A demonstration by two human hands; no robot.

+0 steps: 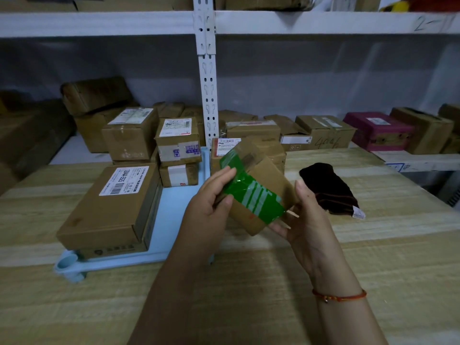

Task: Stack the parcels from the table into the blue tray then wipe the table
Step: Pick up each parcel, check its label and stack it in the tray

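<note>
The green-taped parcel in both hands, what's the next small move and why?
Probably carry the green-taped parcel left and set it on the bare part of the blue tray. Both the left hand and right hand hold it above the table, and that spot beside the large box is free.

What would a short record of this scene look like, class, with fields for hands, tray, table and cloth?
held parcel: green-taped box, lifted, tilted
left hand: grips the box's left side
right hand: supports its right side and underside
blue tray: large flat box at front, smaller boxes stacked at back
table: one more parcel behind the held box
dark cloth: lying right of the hands
</note>
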